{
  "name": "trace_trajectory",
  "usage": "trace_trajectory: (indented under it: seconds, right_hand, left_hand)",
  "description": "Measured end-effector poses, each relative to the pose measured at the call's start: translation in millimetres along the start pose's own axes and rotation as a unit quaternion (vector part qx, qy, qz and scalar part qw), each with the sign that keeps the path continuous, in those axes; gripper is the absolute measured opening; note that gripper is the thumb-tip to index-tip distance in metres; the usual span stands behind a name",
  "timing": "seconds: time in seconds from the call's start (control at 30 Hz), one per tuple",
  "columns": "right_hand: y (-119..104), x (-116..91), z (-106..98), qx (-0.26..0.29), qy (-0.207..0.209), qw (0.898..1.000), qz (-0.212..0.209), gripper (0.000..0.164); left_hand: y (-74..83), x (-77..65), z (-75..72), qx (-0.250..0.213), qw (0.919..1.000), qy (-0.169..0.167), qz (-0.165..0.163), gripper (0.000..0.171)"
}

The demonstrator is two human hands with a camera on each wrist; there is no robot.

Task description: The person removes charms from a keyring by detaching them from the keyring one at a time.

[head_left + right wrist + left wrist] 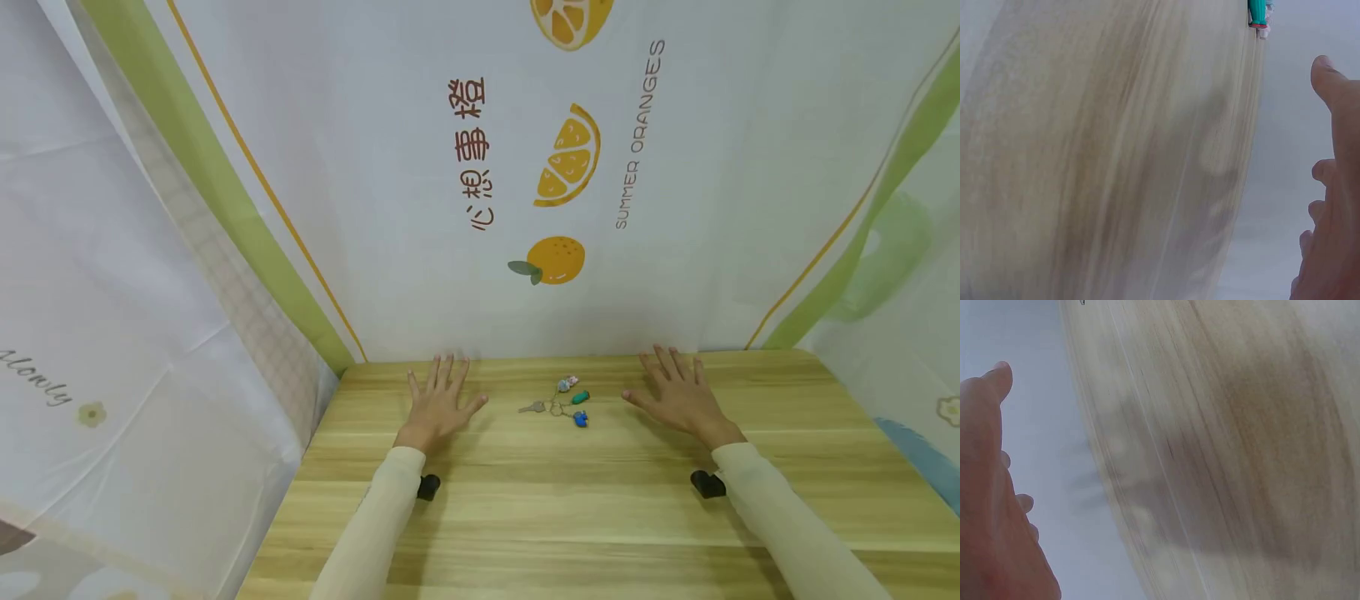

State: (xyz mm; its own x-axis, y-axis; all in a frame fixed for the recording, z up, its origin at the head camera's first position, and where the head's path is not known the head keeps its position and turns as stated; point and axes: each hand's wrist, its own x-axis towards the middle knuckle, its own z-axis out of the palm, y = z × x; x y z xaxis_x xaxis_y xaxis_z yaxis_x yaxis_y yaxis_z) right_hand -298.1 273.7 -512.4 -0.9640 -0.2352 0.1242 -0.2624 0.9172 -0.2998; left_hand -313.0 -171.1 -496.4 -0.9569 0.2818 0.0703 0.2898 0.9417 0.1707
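Observation:
A bunch on a key ring (556, 408) lies on the wooden table between both hands. It has a metal key (533, 407) pointing left and three small charms: a pale figure (567, 383), a green one (581, 397) and a blue one (581, 418). To its left, my left hand (437, 410) is held over the table with fingers spread. My right hand (686, 402) is spread likewise to its right. Neither hand touches the bunch. In the right wrist view, the green charm (1257, 12) shows at the top edge. Shadows of the hands fall on the wood.
The wooden table (555, 508) meets a white cloth (405, 275) printed with oranges along its back edge. More printed cloth (150, 400) hangs at the left, and another cloth (900, 367) at the right. Black wrist mounts (707, 484) sit under the sleeves.

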Motion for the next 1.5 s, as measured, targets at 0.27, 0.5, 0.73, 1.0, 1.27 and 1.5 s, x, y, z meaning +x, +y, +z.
trace_trajectory:
  seconds: [0.27,0.5,0.73,1.0,1.27,1.5]
  right_hand:
    - [-5.7,2.3,1.5,-0.007,0.047,0.999,-0.016,0.083]
    - [-19.1,6.9,3.9,0.005,0.093,0.995,-0.043,0.065]
    - [-38.4,11.7,9.4,0.030,0.115,0.991,-0.057,0.049]
    - [-61.0,13.2,19.5,0.069,0.082,0.992,-0.064,0.034]
    - [-84.6,14.8,27.1,0.074,0.068,0.991,-0.090,0.025]
    - [-99.6,20.2,35.4,0.061,0.074,0.990,-0.107,0.017]
  left_hand:
    - [3.4,-2.7,-0.5,-0.029,0.9994,0.007,0.016,0.077]
    - [10.1,-2.4,0.0,-0.046,0.9964,0.036,0.061,0.061]
    - [23.1,-0.9,2.5,-0.033,0.9892,0.082,0.118,0.038]
    - [41.5,-0.7,9.7,-0.004,0.9774,0.114,0.178,0.021]
    - [58.9,3.7,17.6,0.002,0.9691,0.137,0.205,0.014]
    - [71.6,5.2,27.5,-0.010,0.9642,0.156,0.214,0.011]
